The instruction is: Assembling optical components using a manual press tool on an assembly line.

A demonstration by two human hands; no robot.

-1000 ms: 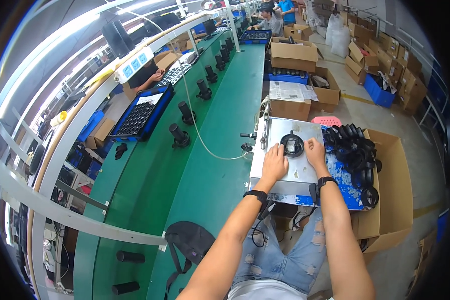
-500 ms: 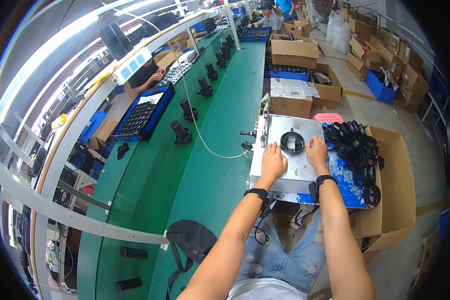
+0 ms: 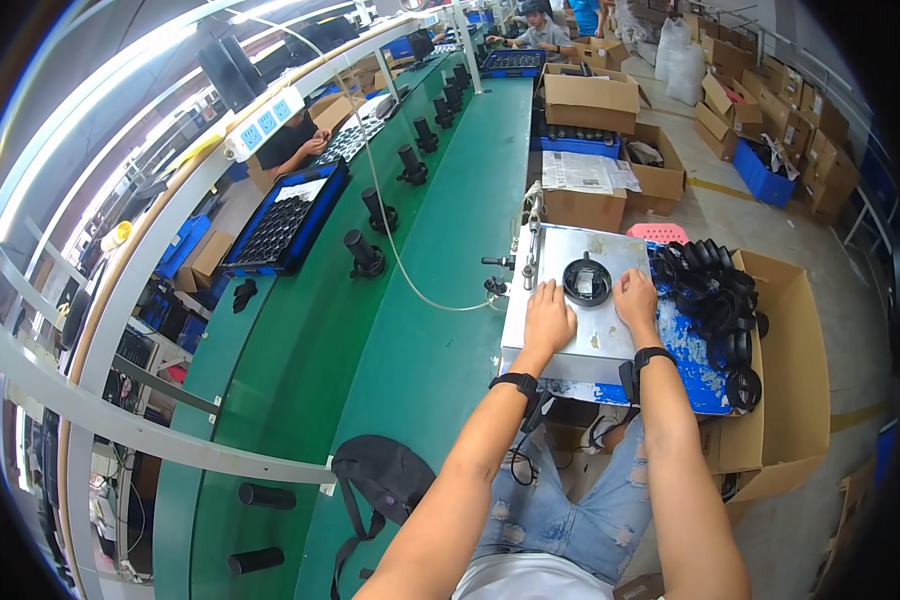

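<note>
A black round ring-shaped part (image 3: 587,299) lies on the silver metal box (image 3: 600,336) in front of me, with a pale piece showing inside it. To its left, my left hand (image 3: 550,316) rests flat on the box top, fingers stretched forward and holding nothing. My right hand (image 3: 635,298) is on the other side, close to the ring, its fingers curled together; whatever they may hold is hidden. A metal clamp-like fitting with a thin hose (image 3: 532,240) runs along the box's left edge.
Black rings (image 3: 715,300) are heaped on the blue worn surface at right, beside an open carton (image 3: 790,370). On my left runs a green bench (image 3: 440,290) with black cylinders and a black bag (image 3: 380,478). Co-workers sit farther off.
The view has shifted very slightly. Both hands stay beside the ring; the right hand's fingers have moved a little, and the ring keeps its place on the box.
</note>
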